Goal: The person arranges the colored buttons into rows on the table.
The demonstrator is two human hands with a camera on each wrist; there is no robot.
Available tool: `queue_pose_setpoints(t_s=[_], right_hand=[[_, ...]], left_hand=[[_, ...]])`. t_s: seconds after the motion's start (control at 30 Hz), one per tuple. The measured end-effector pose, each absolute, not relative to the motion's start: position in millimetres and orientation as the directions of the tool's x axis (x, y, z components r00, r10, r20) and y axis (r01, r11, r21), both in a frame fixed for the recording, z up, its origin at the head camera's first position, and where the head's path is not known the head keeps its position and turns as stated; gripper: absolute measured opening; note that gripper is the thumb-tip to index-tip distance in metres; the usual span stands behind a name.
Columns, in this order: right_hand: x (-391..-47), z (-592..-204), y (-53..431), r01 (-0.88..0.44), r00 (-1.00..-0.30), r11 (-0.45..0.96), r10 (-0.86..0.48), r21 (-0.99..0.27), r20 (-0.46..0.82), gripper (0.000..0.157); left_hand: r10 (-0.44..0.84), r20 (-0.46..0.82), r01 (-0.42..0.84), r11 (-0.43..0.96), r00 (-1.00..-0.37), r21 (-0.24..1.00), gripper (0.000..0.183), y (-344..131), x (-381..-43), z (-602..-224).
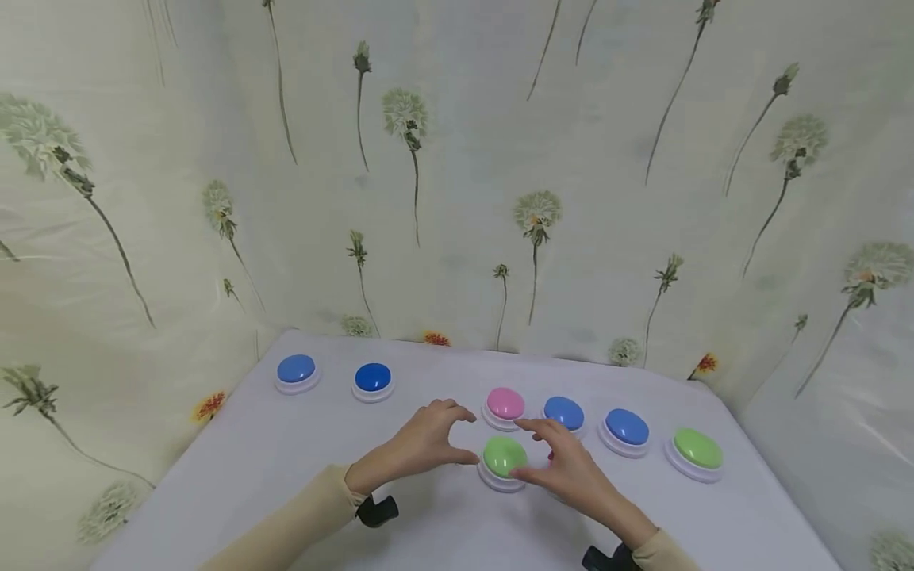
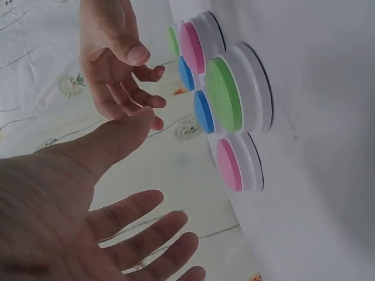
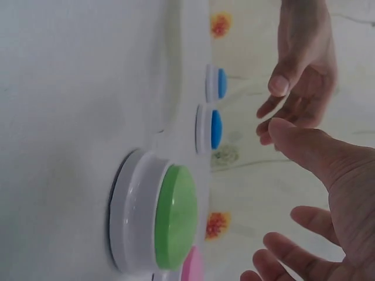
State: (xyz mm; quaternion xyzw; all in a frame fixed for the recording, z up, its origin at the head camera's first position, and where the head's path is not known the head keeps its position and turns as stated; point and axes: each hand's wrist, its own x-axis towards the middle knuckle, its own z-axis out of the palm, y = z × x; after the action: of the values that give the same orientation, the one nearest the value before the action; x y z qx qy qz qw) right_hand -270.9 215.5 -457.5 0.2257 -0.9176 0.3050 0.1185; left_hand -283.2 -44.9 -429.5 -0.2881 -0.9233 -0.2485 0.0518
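Observation:
My left hand hovers over the white table, left of a green push button with a white base. On the button's other side is my right hand, its fingertips overlapping the button's edge in the head view. Both hands face each other, thumbs and fingers loosely bowed, holding nothing; the wrist views show them apart from the buttons. A pink button stands just behind the green one. Behind the right hand, a blue button is partly covered, and another pink button is mostly hidden in the head view.
Two blue buttons, one far left and one nearer, stand toward the back. At the right are a blue button and a green button. A dandelion-print cloth hangs behind the table.

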Motion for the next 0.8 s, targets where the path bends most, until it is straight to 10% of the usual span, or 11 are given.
queue_pose_setpoints(t_s=[0.8], right_hand=[[-307,-458,115,-0.573,-0.81,0.613,-0.524,-0.544,0.263,0.067]], left_hand=[[0.224,0.178,0.285,0.727,-0.958,0.624,0.057,-180,-296,-455]])
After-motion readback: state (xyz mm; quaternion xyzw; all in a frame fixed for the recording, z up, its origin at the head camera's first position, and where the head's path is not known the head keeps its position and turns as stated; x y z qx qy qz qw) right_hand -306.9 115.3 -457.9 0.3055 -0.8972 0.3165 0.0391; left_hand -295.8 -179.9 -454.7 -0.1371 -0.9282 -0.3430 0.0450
